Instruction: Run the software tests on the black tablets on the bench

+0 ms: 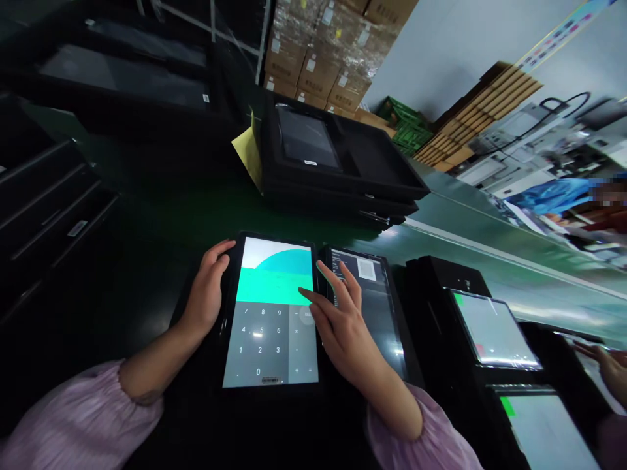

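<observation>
A lit tablet lies in front of me, with a calculator keypad under a white and turquoise display area. My left hand rests along its left edge, thumb and forefinger stretched towards the upper corner; the other fingers are mostly hidden. Over the tablet's right edge is my right hand, fingers spread, the index finger pointing at the screen near the turquoise area. Whether that fingertip touches the glass I cannot tell. Close by on the right, partly under my right hand, lies a second tablet with a dark screen showing small text and a code square.
Stacked black trays stand beyond, one holding a dark tablet. More black trays fill the left. To the right lie two tablets with pale screens. Another person's hand is at the right edge. Cartons rise behind.
</observation>
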Demonstrator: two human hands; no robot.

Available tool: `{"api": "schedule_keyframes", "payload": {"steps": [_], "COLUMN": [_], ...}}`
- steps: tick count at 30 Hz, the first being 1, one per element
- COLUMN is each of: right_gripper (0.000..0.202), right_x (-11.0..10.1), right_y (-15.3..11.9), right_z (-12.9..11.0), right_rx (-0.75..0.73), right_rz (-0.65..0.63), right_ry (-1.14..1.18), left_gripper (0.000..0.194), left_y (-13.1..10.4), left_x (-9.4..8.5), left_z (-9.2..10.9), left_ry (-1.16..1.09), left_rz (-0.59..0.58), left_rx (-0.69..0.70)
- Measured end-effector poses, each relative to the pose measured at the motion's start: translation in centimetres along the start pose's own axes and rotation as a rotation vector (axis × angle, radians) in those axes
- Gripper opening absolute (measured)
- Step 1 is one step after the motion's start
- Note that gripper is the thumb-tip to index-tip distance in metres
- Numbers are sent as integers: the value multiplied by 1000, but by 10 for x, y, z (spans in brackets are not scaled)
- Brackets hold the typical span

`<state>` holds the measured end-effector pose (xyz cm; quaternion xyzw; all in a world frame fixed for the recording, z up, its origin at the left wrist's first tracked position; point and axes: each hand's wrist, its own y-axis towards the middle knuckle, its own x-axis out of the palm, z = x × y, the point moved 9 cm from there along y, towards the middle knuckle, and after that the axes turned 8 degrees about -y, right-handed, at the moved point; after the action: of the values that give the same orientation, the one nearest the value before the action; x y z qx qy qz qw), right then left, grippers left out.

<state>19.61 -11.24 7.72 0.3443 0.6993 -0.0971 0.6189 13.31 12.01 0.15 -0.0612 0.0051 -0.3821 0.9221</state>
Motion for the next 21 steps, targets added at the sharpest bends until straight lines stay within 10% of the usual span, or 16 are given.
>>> {"api": "schedule_keyframes", "payload": {"steps": [21], "right_gripper": [37], "right_x": [8], "right_y": [4], "right_z": [0], "right_rx": [38], "right_rz": [13], "right_ry": [16], "left_gripper": [39], "left_y": [-1], "left_x": [2], "left_z": [0], "left_ry": [11], "left_rz": [-37], "left_rx": [37]}}
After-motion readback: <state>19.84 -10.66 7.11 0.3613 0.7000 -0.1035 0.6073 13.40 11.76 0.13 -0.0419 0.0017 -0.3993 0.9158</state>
